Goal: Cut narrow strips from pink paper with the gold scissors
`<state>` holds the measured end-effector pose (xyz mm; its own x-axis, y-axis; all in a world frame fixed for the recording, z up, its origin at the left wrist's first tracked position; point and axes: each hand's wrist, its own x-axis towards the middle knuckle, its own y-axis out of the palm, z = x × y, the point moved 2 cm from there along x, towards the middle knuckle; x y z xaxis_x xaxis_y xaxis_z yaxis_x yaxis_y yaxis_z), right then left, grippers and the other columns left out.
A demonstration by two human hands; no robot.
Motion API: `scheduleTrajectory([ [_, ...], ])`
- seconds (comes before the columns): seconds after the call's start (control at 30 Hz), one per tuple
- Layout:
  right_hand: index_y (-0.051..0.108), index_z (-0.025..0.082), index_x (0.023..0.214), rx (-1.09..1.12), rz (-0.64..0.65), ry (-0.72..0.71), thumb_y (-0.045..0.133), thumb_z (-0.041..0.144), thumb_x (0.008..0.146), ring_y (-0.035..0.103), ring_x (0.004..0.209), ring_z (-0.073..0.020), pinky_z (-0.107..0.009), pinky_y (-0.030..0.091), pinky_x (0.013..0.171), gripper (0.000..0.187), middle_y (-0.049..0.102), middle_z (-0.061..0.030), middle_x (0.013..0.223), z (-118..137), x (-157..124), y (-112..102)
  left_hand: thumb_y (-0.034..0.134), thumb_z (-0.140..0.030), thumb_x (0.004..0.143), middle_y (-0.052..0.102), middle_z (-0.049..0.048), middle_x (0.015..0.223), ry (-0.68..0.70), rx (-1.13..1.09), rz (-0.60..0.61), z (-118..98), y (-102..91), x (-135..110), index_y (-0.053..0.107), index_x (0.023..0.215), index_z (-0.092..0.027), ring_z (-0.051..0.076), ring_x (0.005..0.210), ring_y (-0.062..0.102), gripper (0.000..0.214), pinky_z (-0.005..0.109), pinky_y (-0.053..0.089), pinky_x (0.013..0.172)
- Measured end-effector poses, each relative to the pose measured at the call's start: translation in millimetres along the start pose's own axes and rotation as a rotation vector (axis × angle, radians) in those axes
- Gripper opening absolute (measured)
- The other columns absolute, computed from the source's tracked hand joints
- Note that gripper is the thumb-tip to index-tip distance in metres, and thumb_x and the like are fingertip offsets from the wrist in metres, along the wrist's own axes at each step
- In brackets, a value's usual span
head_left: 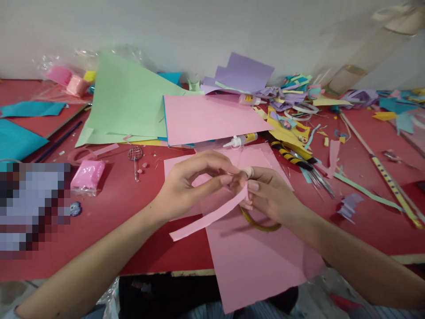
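My left hand [192,179] and my right hand [270,195] meet over the middle of the red table [126,212]. Both pinch the upper end of a long pink paper strip [206,219], which hangs down to the left. My right hand also grips a yellowish ring [262,227] that curves out beneath the palm. A bandage wraps one right fingertip. Under the hands lies a large pink paper sheet [252,261] that overhangs the table's front edge.
Behind lie pink [209,117], green [122,106] and purple [241,73] sheets, two glue bottles [241,140], and yellow-black scissors [299,161] among paper scraps at right. A pink packet [88,175] and a small metal whisk [135,157] lie at left, blue paper [16,141] beyond.
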<state>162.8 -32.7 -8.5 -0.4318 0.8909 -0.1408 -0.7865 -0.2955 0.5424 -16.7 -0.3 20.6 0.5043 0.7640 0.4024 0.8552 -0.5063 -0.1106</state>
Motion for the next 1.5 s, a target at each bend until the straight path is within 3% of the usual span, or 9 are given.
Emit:
scheduleTrajectory([
  [0.13, 0.067, 0.018, 0.078, -0.073, 0.009, 0.047, 0.079, 0.034, 0.079, 0.052, 0.050, -0.0075, -0.021, 0.045, 0.050, 0.020, 0.059, 0.0028, 0.062, -1, -1, 1, 0.073, -0.017, 0.084, 0.069, 0.0065, 0.090, 0.060, 0.043, 0.057, -7, 4.7, 1, 0.074, 0.097, -0.020, 0.017, 0.088, 0.065, 0.014, 0.031, 0.056, 0.083],
  [0.33, 0.066, 0.020, 0.077, -0.151, 0.054, 0.015, 0.077, 0.034, 0.080, 0.056, 0.054, -0.0093, -0.022, 0.050, 0.053, 0.018, 0.060, 0.0027, 0.064, -3, 0, -5, 0.070, -0.014, 0.085, 0.070, 0.0062, 0.088, 0.060, 0.025, 0.079, -10, 8.3, 0, 0.075, 0.094, -0.022, 0.017, 0.086, 0.065, 0.013, 0.032, 0.056, 0.081],
  [0.67, 0.067, 0.019, 0.077, -0.215, 0.112, 0.044, 0.080, 0.036, 0.077, 0.057, 0.056, -0.0100, -0.023, 0.049, 0.055, 0.021, 0.060, 0.0027, 0.066, 1, 1, -7, 0.074, -0.017, 0.083, 0.070, 0.0063, 0.082, 0.024, -0.004, 0.047, -7, 11.4, -1, 0.072, 0.086, -0.019, 0.017, 0.081, 0.065, 0.004, 0.032, 0.057, 0.078],
  [0.8, 0.066, 0.019, 0.075, -0.229, 0.032, 0.019, 0.080, 0.034, 0.077, 0.055, 0.056, -0.0095, -0.022, 0.047, 0.055, 0.020, 0.059, 0.0026, 0.065, 1, 2, -7, 0.073, -0.016, 0.083, 0.069, 0.0058, 0.082, 0.028, 0.023, 0.011, -5, 10.4, -2, 0.071, 0.084, -0.018, 0.016, 0.080, 0.065, 0.003, 0.030, 0.056, 0.076],
  [1.0, 0.071, 0.020, 0.078, -0.301, -0.181, -0.082, 0.079, 0.032, 0.079, 0.052, 0.060, -0.0095, -0.022, 0.045, 0.055, 0.014, 0.058, 0.0019, 0.069, 3, 0, -4, 0.072, -0.019, 0.084, 0.068, 0.0038, 0.081, 0.088, 0.278, -0.100, -5, 8.3, -2, 0.069, 0.083, -0.019, 0.015, 0.079, 0.063, 0.003, 0.029, 0.053, 0.074],
  [1.5, 0.074, 0.020, 0.082, -0.158, -0.175, -0.119, 0.080, 0.026, 0.078, 0.055, 0.060, -0.0093, -0.022, 0.047, 0.055, 0.010, 0.063, 0.0015, 0.068, -5, 2, -5, 0.070, -0.013, 0.084, 0.067, 0.0046, 0.082, 0.259, 0.508, -0.226, -5, 14.0, -8, 0.070, 0.085, -0.017, 0.013, 0.076, 0.066, 0.004, 0.024, 0.054, 0.068],
])
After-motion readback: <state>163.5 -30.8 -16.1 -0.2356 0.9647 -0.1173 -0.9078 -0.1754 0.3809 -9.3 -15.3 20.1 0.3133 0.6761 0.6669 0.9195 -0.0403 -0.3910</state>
